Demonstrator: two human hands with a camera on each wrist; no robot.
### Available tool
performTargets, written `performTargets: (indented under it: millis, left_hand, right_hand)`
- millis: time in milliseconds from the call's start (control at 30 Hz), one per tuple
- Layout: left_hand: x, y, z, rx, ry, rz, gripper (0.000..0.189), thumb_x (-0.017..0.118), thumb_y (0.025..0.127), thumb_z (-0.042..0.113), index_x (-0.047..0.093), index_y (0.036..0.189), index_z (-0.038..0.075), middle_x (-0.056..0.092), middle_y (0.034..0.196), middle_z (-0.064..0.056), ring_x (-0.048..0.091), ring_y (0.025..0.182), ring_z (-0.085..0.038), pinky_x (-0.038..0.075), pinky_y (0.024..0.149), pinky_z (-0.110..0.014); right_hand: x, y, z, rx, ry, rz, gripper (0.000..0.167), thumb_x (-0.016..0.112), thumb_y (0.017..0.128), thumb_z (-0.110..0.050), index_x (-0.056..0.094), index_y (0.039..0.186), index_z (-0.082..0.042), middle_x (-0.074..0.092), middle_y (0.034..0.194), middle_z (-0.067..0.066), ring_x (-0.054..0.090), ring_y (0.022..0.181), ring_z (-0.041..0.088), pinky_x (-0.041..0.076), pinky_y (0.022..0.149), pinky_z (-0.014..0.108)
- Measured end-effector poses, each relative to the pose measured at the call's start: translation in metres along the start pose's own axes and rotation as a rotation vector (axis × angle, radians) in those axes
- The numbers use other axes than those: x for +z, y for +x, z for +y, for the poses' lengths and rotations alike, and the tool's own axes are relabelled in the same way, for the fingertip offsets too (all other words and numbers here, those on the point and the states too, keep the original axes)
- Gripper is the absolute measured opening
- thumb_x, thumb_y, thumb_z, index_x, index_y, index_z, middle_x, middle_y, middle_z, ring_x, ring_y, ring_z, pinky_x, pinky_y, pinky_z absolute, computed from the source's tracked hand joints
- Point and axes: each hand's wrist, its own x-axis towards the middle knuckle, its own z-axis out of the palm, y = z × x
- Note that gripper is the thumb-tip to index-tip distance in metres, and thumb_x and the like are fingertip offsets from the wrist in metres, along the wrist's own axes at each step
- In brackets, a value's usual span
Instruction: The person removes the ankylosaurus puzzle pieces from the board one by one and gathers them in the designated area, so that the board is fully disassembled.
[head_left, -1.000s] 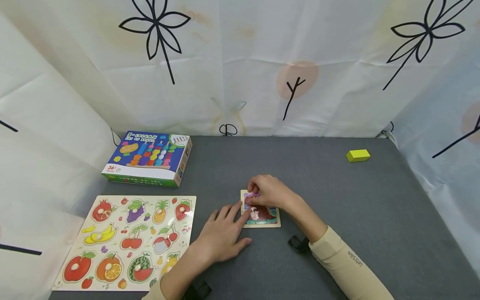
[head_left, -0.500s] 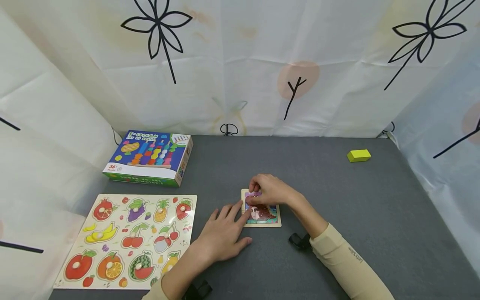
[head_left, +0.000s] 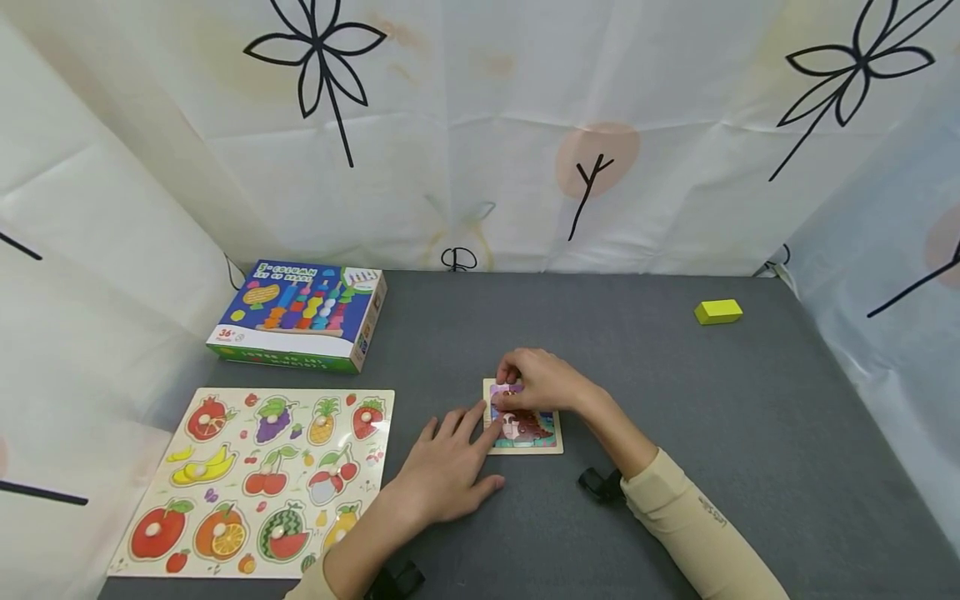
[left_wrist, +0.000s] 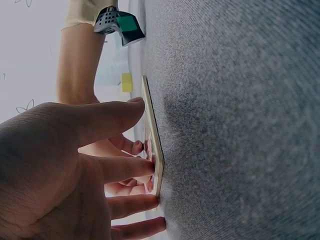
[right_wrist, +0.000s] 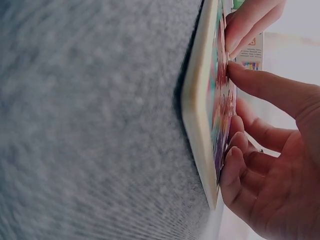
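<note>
A small square jigsaw puzzle (head_left: pixel 531 429) in a pale wooden tray (right_wrist: pixel 196 100) lies flat on the grey table, its picture brown, purple and teal. My left hand (head_left: pixel 450 475) is spread palm down beside it; its index and middle fingertips rest on the tray's left side, the thumb apart from it. Over the puzzle's upper left, my right hand (head_left: pixel 546 383) has thumb and curled fingers on the surface, pinching what seems to be a puzzle piece there. That piece's outline is mostly hidden under the fingers. In the left wrist view the tray's edge (left_wrist: pixel 153 135) shows side-on.
A fruit knob-puzzle board (head_left: pixel 236 492) lies to the left, partly under the left forearm. Behind it stands a blue toy box (head_left: pixel 292 304). A yellow block (head_left: pixel 717 312) sits at the back right. White patterned curtains (head_left: pixel 480 125) enclose the table.
Both hands stay in nearly the same place on the puzzle. The whole head view has shifted very slightly.
</note>
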Motion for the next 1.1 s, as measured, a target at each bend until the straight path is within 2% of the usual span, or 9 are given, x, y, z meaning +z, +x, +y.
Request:
performTargets:
  millis: [300, 467, 633, 833, 1100]
  left_hand:
    - [0.001, 0.0, -0.001, 0.003, -0.006, -0.004, 0.073, 0.069, 0.103, 0.055, 0.049, 0.165, 0.021, 0.037, 0.176, -0.013, 0.044, 0.155, -0.035, 0.045, 0.12, -0.068]
    - [0.001, 0.0, -0.001, 0.002, -0.005, -0.004, 0.072, 0.068, 0.103, 0.054, 0.049, 0.164, 0.021, 0.038, 0.175, -0.012, 0.045, 0.155, -0.035, 0.045, 0.12, -0.067]
    - [0.0, 0.001, -0.001, 0.001, -0.006, -0.01, 0.072, 0.069, 0.103, 0.055, 0.049, 0.164, 0.021, 0.037, 0.176, -0.011, 0.044, 0.155, -0.034, 0.045, 0.12, -0.067]
    - [0.0, 0.001, -0.001, -0.004, -0.013, -0.015, 0.074, 0.069, 0.103, 0.055, 0.048, 0.165, 0.023, 0.037, 0.176, -0.011, 0.044, 0.156, -0.035, 0.044, 0.121, -0.068]
    - [-0.001, 0.002, -0.002, -0.01, -0.024, -0.018, 0.076, 0.072, 0.101, 0.054, 0.046, 0.166, 0.023, 0.037, 0.176, -0.011, 0.044, 0.156, -0.035, 0.043, 0.121, -0.07]
  right_hand:
    - [0.001, -0.002, -0.001, -0.011, 0.029, 0.028, 0.022, 0.085, 0.095, -0.024, 0.074, 0.108, -0.009, 0.077, 0.104, 0.005, 0.067, 0.087, 0.012, 0.057, 0.078, 0.03]
    - [0.004, -0.003, 0.0, -0.062, 0.086, 0.066, 0.018, 0.086, 0.093, -0.016, 0.074, 0.105, -0.008, 0.076, 0.097, 0.005, 0.066, 0.083, 0.007, 0.057, 0.076, 0.024]
    - [0.004, -0.005, 0.002, -0.117, 0.163, 0.06, 0.013, 0.082, 0.096, -0.009, 0.073, 0.105, -0.006, 0.077, 0.095, 0.006, 0.071, 0.083, 0.006, 0.061, 0.077, 0.023]
    - [0.0, -0.01, 0.009, -0.102, 0.267, 0.038, 0.009, 0.078, 0.1, -0.009, 0.073, 0.108, -0.008, 0.078, 0.102, 0.007, 0.075, 0.091, 0.013, 0.064, 0.085, 0.026]
    - [-0.014, -0.024, 0.027, -0.077, 0.391, 0.041, 0.016, 0.079, 0.099, -0.008, 0.073, 0.113, -0.002, 0.077, 0.104, 0.014, 0.075, 0.089, 0.015, 0.064, 0.083, 0.026]
